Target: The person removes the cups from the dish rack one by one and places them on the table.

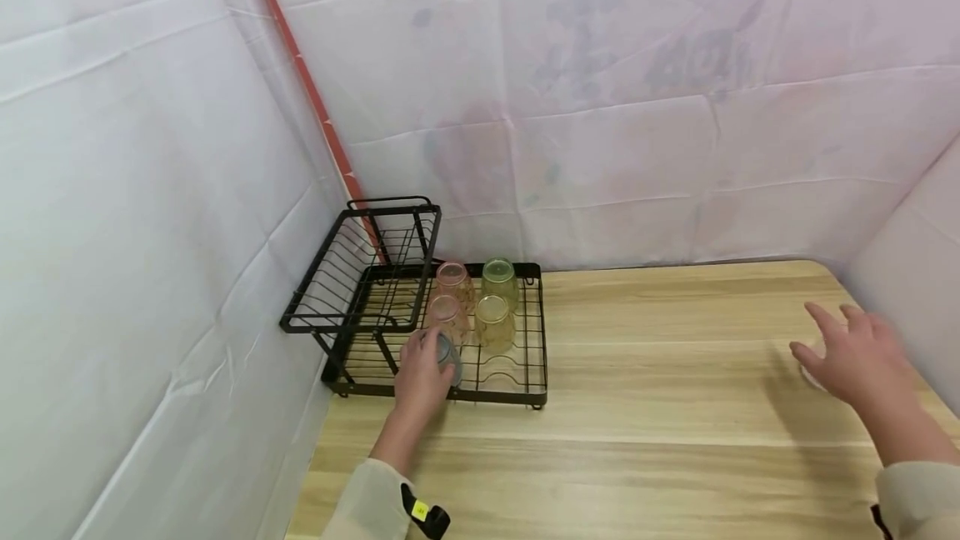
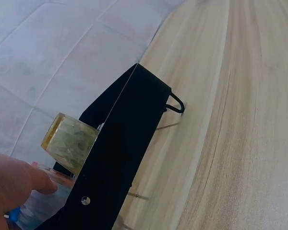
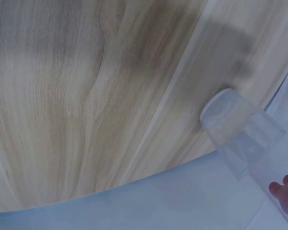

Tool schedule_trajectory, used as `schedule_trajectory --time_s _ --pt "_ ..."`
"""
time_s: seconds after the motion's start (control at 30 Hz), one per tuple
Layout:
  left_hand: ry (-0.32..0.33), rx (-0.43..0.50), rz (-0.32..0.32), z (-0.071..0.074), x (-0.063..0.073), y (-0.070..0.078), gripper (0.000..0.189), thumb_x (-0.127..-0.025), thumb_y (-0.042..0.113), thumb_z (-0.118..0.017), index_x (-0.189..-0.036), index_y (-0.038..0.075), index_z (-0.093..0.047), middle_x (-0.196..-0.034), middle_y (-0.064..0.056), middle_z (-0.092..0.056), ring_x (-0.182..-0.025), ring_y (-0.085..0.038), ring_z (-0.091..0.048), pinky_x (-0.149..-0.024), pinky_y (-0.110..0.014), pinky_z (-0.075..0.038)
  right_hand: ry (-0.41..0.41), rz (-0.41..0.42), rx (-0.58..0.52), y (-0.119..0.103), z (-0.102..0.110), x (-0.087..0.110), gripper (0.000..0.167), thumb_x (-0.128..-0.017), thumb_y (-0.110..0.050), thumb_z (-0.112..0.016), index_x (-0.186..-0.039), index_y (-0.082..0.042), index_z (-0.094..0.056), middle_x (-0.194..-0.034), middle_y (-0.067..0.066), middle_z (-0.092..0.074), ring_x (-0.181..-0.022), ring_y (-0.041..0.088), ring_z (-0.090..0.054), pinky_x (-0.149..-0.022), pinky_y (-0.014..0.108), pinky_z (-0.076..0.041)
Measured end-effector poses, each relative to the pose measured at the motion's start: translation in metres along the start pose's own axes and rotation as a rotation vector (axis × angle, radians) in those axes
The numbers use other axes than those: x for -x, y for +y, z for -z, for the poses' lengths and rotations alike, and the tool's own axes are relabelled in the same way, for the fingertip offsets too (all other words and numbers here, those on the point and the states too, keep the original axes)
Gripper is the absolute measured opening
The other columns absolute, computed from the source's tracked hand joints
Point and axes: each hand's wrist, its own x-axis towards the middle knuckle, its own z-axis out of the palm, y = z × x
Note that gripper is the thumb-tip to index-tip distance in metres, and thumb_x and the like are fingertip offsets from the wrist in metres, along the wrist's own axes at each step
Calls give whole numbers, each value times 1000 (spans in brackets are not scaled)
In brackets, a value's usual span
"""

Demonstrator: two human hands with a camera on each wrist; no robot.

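Note:
My left hand [image 1: 423,373] grips a blue-grey glass [image 1: 449,359] at the front of the black dish rack [image 1: 498,397]; its fingers hide part of it. Two pink glasses, one behind [image 1: 453,276] the other [image 1: 447,312], a green glass [image 1: 499,277] and a yellow glass [image 1: 495,322] stand upside down on the rack beside it. Over at the right, my right hand [image 1: 862,357] hovers with spread fingers above a clear glass [image 3: 240,132] on the table. In the right wrist view its fingertips are apart from that glass.
An upper wire tier [image 1: 360,273] rises over the rack's left side. The wooden table [image 1: 645,407] reaches to the right, with white cloth walls [image 1: 600,148] behind and on both sides. A red strip [image 1: 315,107] runs down the left corner.

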Motion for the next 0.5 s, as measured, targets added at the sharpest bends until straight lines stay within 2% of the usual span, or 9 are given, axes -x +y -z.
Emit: schedule_trajectory --time_s 0.2,0.5 --pt "17 15 3 0 4 -1 66 -83 21 -78 -142 23 -48 -146 -15 -43 -133 -38 -41 -81 -64 -49 81 85 2 -20 -7 8 73 -92 -40 -63 -147 -5 -32 -135 44 -29 -122 64 -25 -94 74 -26" --pt "68 38 -49 -2 3 -2 63 -78 18 -81 -136 21 -55 -143 -14 -47 -130 -37 -45 -80 -62 -51 172 173 -82 -57 -9 21 69 -91 -30 -66 -148 -7 -35 -138 42 -32 -127 62 -25 -99 74 -23"
